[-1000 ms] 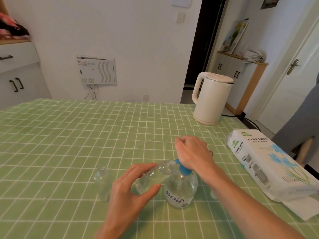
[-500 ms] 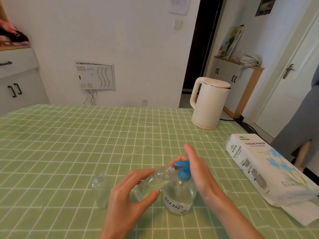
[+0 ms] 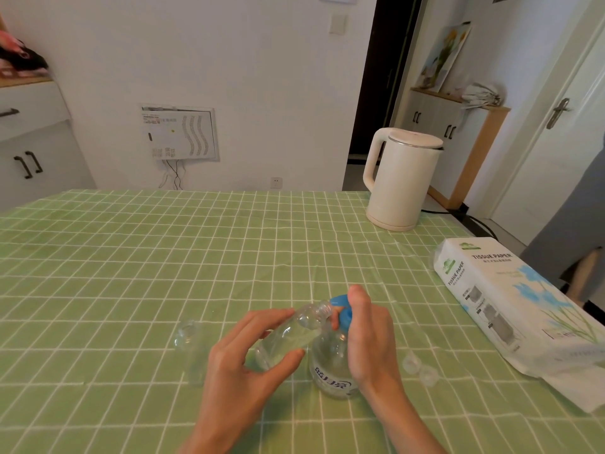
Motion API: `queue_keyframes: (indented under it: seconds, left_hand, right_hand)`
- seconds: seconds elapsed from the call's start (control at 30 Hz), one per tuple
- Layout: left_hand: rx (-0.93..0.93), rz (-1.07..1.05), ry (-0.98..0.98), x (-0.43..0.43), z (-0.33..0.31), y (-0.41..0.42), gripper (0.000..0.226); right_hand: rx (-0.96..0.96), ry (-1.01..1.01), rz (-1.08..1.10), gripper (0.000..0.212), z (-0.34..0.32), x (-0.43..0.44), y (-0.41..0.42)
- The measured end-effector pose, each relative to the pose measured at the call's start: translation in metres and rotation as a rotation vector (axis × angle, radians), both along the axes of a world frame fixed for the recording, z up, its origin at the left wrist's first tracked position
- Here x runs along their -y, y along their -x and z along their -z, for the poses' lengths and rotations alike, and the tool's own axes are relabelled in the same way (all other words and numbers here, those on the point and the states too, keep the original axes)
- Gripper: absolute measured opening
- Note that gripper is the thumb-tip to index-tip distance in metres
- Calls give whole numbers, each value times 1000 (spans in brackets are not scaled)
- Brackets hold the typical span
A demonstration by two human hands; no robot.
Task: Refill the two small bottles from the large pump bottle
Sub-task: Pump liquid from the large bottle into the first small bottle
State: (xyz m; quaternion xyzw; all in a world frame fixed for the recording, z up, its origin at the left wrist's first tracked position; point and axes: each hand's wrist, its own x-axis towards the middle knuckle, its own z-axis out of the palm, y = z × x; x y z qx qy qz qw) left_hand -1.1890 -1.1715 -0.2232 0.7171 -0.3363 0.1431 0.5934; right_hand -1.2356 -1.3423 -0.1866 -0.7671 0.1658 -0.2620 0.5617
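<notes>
The large clear pump bottle (image 3: 331, 371) with a blue pump head (image 3: 344, 315) stands on the green checked tablecloth (image 3: 147, 257). My right hand (image 3: 370, 332) wraps around the pump head, thumb pointing up and a fingertip showing under the nozzle. My left hand (image 3: 235, 365) holds one small clear bottle (image 3: 293, 334) tilted, its open neck right at the nozzle. The second small bottle (image 3: 191, 350) stands upright and open to the left of my left hand. Two clear caps (image 3: 419, 368) lie to the right of the pump bottle.
A cream electric kettle (image 3: 402, 181) stands at the table's far right, with its cord running off the edge. A long pack of tissue paper (image 3: 510, 299) lies along the right edge. A person in grey (image 3: 576, 231) stands beyond the right side.
My right hand lifted off the top of the pump head, opened, then closed around its side. The left hand kept the tilted small bottle at the nozzle. The camera view shifted down slightly.
</notes>
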Motion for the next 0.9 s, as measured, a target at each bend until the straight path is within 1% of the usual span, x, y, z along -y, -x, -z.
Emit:
queue_keyframes:
  seconds: [0.2,0.4,0.6,0.83,0.9]
  left_hand:
    - [5,2,12,-1,-2,1,46]
    - [10,-4,12,-1,-4,1,43]
    - [13,-10,9,-1,-2,0,44]
    - [16,-8,8,-1,-1,-1,43]
    - [16,-7,6,-2,-1,0,44]
  right_hand:
    - [5,-2,8,61,-1,0,-2]
    - [4,-3,6,53,0,1,-2]
    - [-20,20,21,67,2,1,-2]
    - [7,-7,10,54,1,1,-3]
    - [2,-10,13,55,2,1,-3]
